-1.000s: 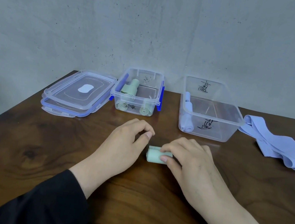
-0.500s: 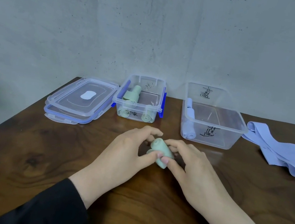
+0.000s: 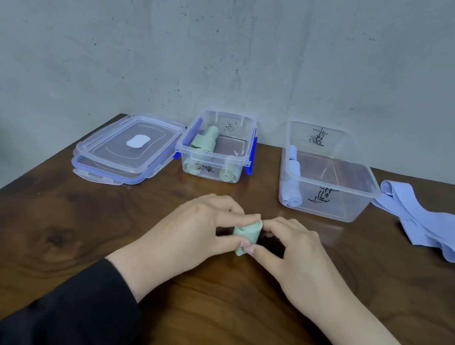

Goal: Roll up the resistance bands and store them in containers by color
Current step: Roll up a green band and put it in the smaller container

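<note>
Lifted and turned end-on since earlier, the pale green rolled resistance band (image 3: 247, 233) sits pinched between both hands (image 3: 196, 228) (image 3: 294, 246) above the wooden surface (image 3: 41, 235), seemingly to tighten its coil.

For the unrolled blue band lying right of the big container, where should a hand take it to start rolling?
Probably at the blue band's far end beside the large container, coming from above with the right hand. That end lies narrow and free on the table; the near end is bunched in overlapping folds.

Black handwritten marks on both containers (image 3: 217, 154) (image 3: 328, 182); illegible.
</note>
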